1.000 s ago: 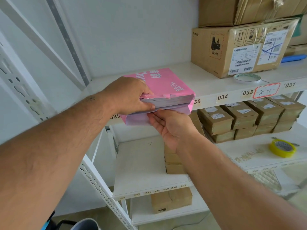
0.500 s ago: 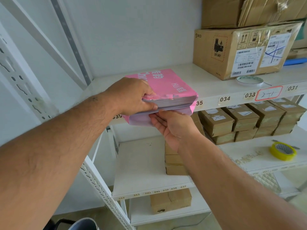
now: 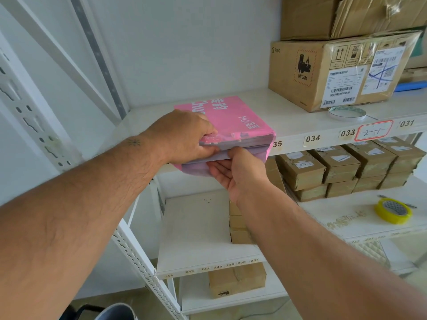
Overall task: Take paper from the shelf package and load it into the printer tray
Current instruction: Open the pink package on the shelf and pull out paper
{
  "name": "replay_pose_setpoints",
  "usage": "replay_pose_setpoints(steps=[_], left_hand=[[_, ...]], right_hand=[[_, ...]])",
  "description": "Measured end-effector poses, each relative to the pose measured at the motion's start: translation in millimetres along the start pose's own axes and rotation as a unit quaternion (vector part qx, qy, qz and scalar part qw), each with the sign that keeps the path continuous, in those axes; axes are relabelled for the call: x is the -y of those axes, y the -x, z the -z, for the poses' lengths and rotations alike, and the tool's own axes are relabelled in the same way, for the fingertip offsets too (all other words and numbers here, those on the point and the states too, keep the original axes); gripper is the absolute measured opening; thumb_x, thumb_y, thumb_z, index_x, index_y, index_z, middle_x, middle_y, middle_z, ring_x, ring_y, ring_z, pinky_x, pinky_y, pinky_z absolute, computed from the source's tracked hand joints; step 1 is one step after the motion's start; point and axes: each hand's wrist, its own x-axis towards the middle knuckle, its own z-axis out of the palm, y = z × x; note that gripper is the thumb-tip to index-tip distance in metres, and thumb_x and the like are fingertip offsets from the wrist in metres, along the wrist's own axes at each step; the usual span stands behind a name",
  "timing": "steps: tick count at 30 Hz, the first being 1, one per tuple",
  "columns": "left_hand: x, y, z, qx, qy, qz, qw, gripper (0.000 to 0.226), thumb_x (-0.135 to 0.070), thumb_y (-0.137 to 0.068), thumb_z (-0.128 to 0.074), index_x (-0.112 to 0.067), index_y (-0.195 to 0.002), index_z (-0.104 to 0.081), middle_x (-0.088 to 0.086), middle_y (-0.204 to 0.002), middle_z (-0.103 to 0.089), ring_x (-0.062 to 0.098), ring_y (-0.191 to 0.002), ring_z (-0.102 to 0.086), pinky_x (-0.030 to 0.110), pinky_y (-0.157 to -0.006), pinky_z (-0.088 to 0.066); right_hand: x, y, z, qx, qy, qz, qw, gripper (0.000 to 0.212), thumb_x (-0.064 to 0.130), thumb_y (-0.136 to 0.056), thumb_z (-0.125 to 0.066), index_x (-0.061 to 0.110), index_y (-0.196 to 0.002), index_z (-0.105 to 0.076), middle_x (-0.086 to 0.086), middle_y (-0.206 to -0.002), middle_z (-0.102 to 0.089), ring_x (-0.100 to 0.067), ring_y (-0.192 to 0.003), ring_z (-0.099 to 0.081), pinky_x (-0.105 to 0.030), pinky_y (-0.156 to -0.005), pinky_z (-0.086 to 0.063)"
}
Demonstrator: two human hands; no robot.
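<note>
A pink paper package [image 3: 235,118] lies on the upper white shelf [image 3: 298,125], its torn open end sticking out over the front edge. White sheets [image 3: 249,143] show in the opening. My left hand [image 3: 180,137] grips the open end at its left corner, thumb under the sheets and fingers hidden in the wrapper. My right hand [image 3: 235,172] is palm up beneath the opening, its thumb and fingers pinching the lower edge of the paper stack. No printer is in view.
A taped cardboard box [image 3: 323,75] stands on the same shelf to the right, with a white tape roll [image 3: 346,113] before it. Several small brown boxes [image 3: 342,167] and a yellow tape roll [image 3: 392,210] sit on the shelf below. A slotted upright [image 3: 138,257] runs at left.
Both hands stay at the package's open end. My right thumb has come up onto the front edge of the sheets, and the view has shifted slightly.
</note>
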Motion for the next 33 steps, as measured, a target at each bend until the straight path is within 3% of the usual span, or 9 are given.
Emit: replay_pose_setpoints(steps=[5,10,17,21,26,29,33], left_hand=[[-6,-2,5,0.028,-0.066,-0.015,0.997,0.056,-0.058,-0.096,-0.054,-0.033,-0.146,-0.053,-0.002,-0.131,-0.067,0.026,-0.116,-0.062,0.039,-0.094,-0.051],[-16,-6,11,0.058,-0.102,0.017,0.993,0.053,-0.055,-0.100,-0.048,-0.035,-0.149,-0.050,0.001,-0.130,-0.066,0.028,-0.116,-0.063,0.041,-0.091,-0.053],[-17,-5,13,0.061,-0.094,0.036,0.993,0.051,-0.053,-0.099,-0.051,-0.035,-0.147,-0.051,-0.001,-0.133,-0.066,0.026,-0.119,-0.063,0.036,-0.091,-0.050],[-16,-5,9,0.068,-0.102,0.045,0.991,0.053,-0.052,-0.100,-0.050,-0.034,-0.149,-0.049,0.000,-0.135,-0.065,0.028,-0.120,-0.062,0.039,-0.094,-0.052],[-23,-2,3,0.054,-0.108,0.056,0.991,0.056,-0.057,-0.097,-0.052,-0.033,-0.148,-0.047,-0.003,-0.133,-0.063,0.026,-0.116,-0.063,0.042,-0.091,-0.054],[-22,-3,4,0.075,-0.091,0.063,0.991,0.059,-0.058,-0.095,-0.054,-0.036,-0.149,-0.046,-0.004,-0.137,-0.060,0.026,-0.119,-0.060,0.042,-0.094,-0.052],[-20,-4,0,0.084,-0.087,0.078,0.990,0.059,-0.055,-0.095,-0.057,-0.036,-0.150,-0.047,-0.001,-0.139,-0.060,0.027,-0.121,-0.059,0.041,-0.097,-0.050]], right_hand=[[-5,-4,0,-0.005,0.042,0.022,0.999,0.013,0.014,-0.099,-0.062,0.009,-0.103,-0.074,-0.013,-0.089,-0.081,-0.018,-0.063,-0.076,-0.027,-0.055,-0.064],[-1,4,-3,-0.052,0.078,0.084,0.992,0.019,0.003,-0.092,-0.057,0.004,-0.079,-0.071,-0.016,-0.070,-0.073,-0.016,-0.043,-0.065,-0.022,-0.044,-0.054],[7,62,17,-0.046,0.180,0.145,0.972,0.028,0.011,-0.095,-0.058,0.005,-0.069,-0.066,-0.006,-0.055,-0.071,-0.016,-0.046,-0.063,-0.028,-0.049,-0.054],[-2,91,41,-0.030,0.166,0.112,0.979,0.026,0.013,-0.095,-0.059,0.006,-0.071,-0.065,-0.005,-0.055,-0.070,-0.016,-0.046,-0.060,-0.028,-0.049,-0.052],[6,69,33,-0.014,0.108,0.033,0.993,0.013,0.025,-0.098,-0.063,0.013,-0.099,-0.069,-0.006,-0.078,-0.074,-0.018,-0.058,-0.073,-0.031,-0.057,-0.062],[10,61,31,-0.002,0.115,0.041,0.993,0.012,0.018,-0.102,-0.060,0.016,-0.092,-0.066,-0.008,-0.084,-0.073,-0.021,-0.066,-0.074,-0.032,-0.057,-0.065],[12,71,27,0.011,0.126,0.071,0.989,0.024,0.007,-0.104,-0.049,0.013,-0.085,-0.063,-0.010,-0.067,-0.073,-0.020,-0.051,-0.073,-0.029,-0.051,-0.062]])
